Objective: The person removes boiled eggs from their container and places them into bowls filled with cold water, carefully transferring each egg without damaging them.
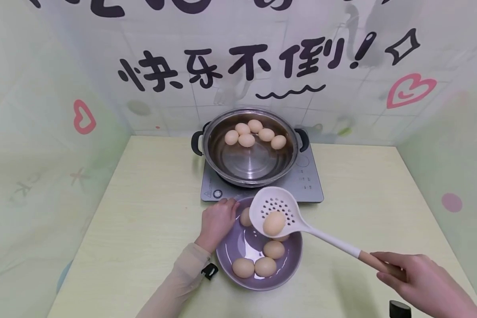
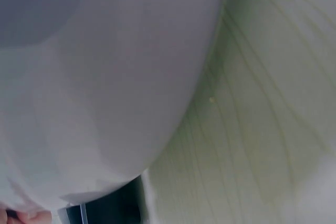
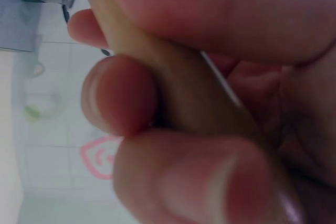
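Printed pale sheeting (image 1: 230, 99) walls in your light wooden table (image 1: 155, 185) at the back and sides. On it stands a hotplate (image 1: 312, 191) bearing a steel pot (image 1: 248, 167) with six eggs (image 1: 246, 140) toward its far side. Your purple bowl (image 1: 291, 265) sits just in front, presumably to keep the reach short. Your left hand (image 1: 217, 221) grips its left rim, likely steadying it. Your right hand (image 1: 425, 278) is closed round the wooden handle of a white skimmer (image 1: 330, 240), well back from its head, which probably keeps you clear of the pot. One egg (image 1: 274, 223) rests in that pierced head, above the bowl.

The skimmer partly covers an egg (image 1: 280, 237) beneath it; four more show beside it. You can't see your left fingers' far side, and whether the pot holds water is hard to tell. A black object (image 1: 400, 309) is cut off at the bottom edge.
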Demonstrator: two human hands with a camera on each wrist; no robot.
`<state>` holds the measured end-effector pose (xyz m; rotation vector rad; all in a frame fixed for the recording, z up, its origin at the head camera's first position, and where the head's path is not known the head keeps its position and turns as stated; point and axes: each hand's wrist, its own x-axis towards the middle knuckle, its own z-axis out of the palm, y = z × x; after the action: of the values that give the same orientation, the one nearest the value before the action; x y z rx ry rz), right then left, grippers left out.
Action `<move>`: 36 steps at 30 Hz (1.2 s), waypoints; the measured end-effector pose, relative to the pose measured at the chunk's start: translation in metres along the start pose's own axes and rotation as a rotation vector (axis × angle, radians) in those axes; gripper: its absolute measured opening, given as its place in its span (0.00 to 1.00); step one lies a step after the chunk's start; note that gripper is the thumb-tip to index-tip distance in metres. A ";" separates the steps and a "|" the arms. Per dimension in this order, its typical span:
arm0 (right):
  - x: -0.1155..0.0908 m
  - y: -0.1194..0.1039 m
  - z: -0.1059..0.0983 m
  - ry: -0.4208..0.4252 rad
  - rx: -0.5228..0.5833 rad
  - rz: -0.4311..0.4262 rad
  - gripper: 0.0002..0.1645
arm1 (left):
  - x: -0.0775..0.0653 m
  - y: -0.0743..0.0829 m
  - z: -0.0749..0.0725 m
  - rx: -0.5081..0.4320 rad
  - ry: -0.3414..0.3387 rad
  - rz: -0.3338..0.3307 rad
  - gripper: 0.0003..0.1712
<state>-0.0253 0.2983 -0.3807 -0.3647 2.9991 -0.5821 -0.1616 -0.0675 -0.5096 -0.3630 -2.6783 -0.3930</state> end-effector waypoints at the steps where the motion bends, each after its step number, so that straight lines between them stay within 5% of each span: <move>1: 0.000 0.000 0.002 -0.006 0.006 0.000 0.17 | 0.000 0.000 0.000 0.001 -0.002 0.000 0.12; 22: 0.011 -0.007 0.018 -0.120 -0.049 0.136 0.21 | 0.001 0.000 0.000 0.009 0.001 -0.001 0.12; 30: 0.012 -0.007 0.020 -0.098 -0.053 0.156 0.22 | 0.001 0.000 0.001 0.003 -0.003 -0.008 0.12; 36: 0.013 -0.007 0.021 0.003 -0.086 0.094 0.25 | 0.001 -0.001 0.001 0.005 -0.004 -0.007 0.11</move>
<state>-0.0339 0.2819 -0.3976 -0.2255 3.0313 -0.4478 -0.1630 -0.0678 -0.5107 -0.3532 -2.6848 -0.3885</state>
